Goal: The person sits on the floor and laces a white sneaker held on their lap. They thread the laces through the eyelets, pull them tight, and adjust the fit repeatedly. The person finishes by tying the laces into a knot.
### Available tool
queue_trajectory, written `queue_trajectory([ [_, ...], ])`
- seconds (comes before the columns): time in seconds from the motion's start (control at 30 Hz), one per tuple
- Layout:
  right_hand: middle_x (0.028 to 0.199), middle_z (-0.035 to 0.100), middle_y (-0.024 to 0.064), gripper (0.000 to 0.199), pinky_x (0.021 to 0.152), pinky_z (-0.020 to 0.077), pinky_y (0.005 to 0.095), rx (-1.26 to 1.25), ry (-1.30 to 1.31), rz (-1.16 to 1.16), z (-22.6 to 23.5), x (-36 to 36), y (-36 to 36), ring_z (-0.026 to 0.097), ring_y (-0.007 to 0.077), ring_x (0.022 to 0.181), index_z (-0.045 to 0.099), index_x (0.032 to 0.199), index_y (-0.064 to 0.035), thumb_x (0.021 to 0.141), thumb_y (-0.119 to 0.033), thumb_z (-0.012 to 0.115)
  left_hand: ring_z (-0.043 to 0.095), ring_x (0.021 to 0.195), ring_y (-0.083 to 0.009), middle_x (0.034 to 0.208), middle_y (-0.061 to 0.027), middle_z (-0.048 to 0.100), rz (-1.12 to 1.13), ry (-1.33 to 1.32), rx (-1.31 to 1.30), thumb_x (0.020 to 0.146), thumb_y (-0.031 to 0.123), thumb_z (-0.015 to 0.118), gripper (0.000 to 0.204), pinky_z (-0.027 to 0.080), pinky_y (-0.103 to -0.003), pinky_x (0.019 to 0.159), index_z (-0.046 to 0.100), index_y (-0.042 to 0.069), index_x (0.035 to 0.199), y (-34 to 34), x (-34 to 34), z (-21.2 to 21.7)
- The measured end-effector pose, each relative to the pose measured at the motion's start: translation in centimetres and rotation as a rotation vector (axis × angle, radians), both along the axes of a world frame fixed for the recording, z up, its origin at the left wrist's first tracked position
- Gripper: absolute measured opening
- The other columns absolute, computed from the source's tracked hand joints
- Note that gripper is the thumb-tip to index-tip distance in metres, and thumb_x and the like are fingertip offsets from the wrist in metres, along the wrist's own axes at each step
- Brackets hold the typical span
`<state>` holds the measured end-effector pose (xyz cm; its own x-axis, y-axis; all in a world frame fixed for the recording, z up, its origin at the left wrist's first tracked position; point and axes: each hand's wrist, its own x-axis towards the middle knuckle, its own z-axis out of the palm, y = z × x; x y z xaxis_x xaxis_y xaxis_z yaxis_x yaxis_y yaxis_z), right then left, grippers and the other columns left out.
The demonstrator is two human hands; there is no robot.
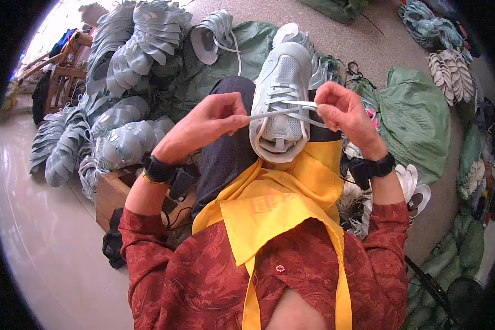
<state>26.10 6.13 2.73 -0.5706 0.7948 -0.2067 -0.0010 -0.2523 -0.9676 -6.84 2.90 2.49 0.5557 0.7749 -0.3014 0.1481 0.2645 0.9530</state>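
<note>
A pale grey-blue shoe upper [281, 69] rests on my lap with its toe pointing away from me. Its lace [272, 113] runs criss-cross through the eyelets. My left hand [217, 116] pinches one length of the lace, stretched taut toward the left of the upper. On the other side, my right hand [344, 113] pinches the lace between thumb and forefinger, close to the upper's right edge. The two lengths cross over the upper between my hands. A yellow apron [280, 203] lies bunched just below its near end.
Stacked shoe uppers [143, 47] pile up at the left, above a wooden box [113, 201]. Green sacks [415, 126] lie on the right, with white shoe parts [451, 77] beyond them. A single upper with a dangling lace [206, 44] sits at the far side.
</note>
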Motion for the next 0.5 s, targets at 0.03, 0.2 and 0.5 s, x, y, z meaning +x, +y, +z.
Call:
queue_trajectory([
  [0.03,0.086,0.06,-0.0065,0.013,0.056,0.0401,0.0176,0.04,-0.038,-0.011,-0.3,0.1,0.3,0.052,0.0006,0.067,0.063,0.104,-0.0065,0.095,-0.009,0.071,0.048,0.074,-0.0065,0.08,0.0039,0.051,0.003,-0.009,-0.01,0.099,0.019,0.069,0.02,0.041,-0.023,0.066,0.059,0.005,0.089,-0.1,-0.5,0.2],
  [0.2,0.094,0.062,-0.0072,0.018,0.061,0.0433,0.0168,0.04,-0.022,-0.047,-1.8,-0.7,-0.2,0.055,-0.0001,0.076,0.063,0.105,-0.0074,0.091,-0.004,0.074,0.047,0.074,-0.0073,0.08,0.0039,0.049,0.016,0.0,-0.075,0.096,0.021,0.072,0.024,0.039,-0.024,0.067,0.057,0.006,0.087,-1.3,-3.9,2.4],
  [0.5,0.093,0.064,-0.0062,0.014,0.066,0.0484,0.0183,0.169,-0.145,-0.128,-3.2,-1.8,-1.2,0.059,0.0002,0.079,0.064,0.103,-0.0044,0.092,-0.005,0.073,0.048,0.073,-0.0085,0.079,0.0023,0.05,0.101,0.074,-0.061,0.094,0.026,0.074,0.032,0.038,-0.024,0.066,0.051,0.008,0.084,-3.2,-8.7,3.8],
])
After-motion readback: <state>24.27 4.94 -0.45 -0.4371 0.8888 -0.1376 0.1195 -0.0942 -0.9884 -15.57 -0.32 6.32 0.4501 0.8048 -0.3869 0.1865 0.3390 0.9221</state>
